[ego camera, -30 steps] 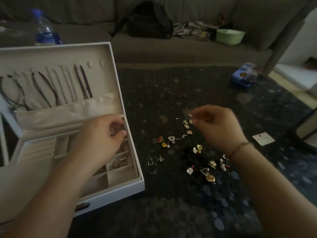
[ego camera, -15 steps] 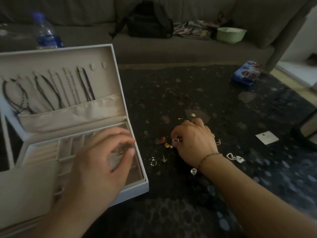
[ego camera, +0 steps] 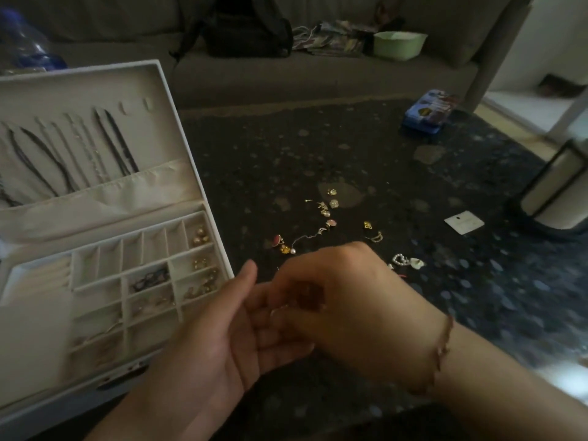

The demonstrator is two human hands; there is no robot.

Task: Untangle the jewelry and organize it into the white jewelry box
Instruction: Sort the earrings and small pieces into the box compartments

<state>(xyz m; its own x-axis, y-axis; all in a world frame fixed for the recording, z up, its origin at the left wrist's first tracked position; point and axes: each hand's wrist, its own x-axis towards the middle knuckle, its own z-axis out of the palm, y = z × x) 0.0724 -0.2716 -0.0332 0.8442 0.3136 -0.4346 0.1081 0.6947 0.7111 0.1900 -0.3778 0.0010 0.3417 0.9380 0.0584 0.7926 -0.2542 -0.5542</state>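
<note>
Two hands (ego camera: pixel 318 310) hide some scattered jewelry (ego camera: pixel 331 218) beside jewelry box (ego camera: pixel 178 138).

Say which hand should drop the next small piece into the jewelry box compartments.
Left, probably. The left hand lies palm-up, fingers relaxed, right beside the white jewelry box. The right hand curls over that palm; whether it pinches anything is hidden. It sits farther from the compartments, nearer the loose earrings.
</note>
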